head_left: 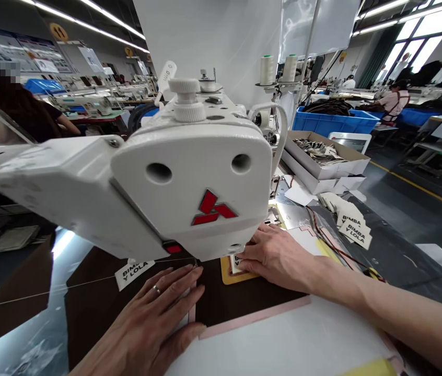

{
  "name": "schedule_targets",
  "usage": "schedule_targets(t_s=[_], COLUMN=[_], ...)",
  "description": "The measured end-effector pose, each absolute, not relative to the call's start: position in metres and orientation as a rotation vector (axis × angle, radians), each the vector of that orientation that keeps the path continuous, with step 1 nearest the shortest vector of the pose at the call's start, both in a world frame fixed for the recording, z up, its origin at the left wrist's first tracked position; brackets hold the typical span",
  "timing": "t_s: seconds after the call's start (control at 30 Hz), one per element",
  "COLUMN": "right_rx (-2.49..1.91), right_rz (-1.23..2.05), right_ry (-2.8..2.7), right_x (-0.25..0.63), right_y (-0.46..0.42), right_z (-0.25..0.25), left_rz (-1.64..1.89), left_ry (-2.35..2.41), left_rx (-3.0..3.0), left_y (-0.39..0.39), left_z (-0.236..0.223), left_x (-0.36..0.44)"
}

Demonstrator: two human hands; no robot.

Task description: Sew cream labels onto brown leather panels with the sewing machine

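Sewing machine [189,172], one, white, red three-part emblem on its end face; fills the middle of the frame. Counter [393,261], one, dark-topped, at right, beneath the work. Brown material [229,300], dark, flat, lower centre, running on under the machine head. White sheet [260,337], pink-edged, lower centre to lower right, over part of the brown material. Left hand [146,318], one, lower left of centre; palm down, grip wide, fingers spread and resting on the brown material and a pink edge. Right hand [276,256], one, right of centre; fingertips and thumb on a printed label [235,263], grip narrow, though whether it pinches or presses cannot be told. Blue bin [334,122], one, upper right, dark items within. Cardboard box [348,168], one, right of the machine, holding many small labels. Label pile [356,224], fanned, right of centre, lettered "BIMBA Y LOLA". Yellow frame [229,279], one, centre, around the printed label, which the right hand partly covers. Loose label [132,274], one, same lettering, left of centre, just beside the left hand. Thread spools [267,70], two, pale, upper right of centre. Ring [156,289], one, on a left-hand finger.
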State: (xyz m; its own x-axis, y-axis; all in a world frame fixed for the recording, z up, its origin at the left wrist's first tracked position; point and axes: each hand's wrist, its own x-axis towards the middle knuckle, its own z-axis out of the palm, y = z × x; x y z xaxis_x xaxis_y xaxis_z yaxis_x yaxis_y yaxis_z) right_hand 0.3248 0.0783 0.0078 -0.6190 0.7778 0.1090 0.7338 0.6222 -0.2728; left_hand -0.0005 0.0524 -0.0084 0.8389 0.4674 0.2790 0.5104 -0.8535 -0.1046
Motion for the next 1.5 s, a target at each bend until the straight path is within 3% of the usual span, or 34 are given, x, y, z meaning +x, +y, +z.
schedule_targets(t_s=[1.5], right_rx=[-1.246], right_rz=[0.3], right_ry=[-2.565], right_x=[0.322], right_y=[0.077], right_z=[0.002], left_rz=[-0.338], left_ry=[-0.885], left_rx=[-2.899], left_y=[0.049], left_z=[-0.002], left_x=[0.003])
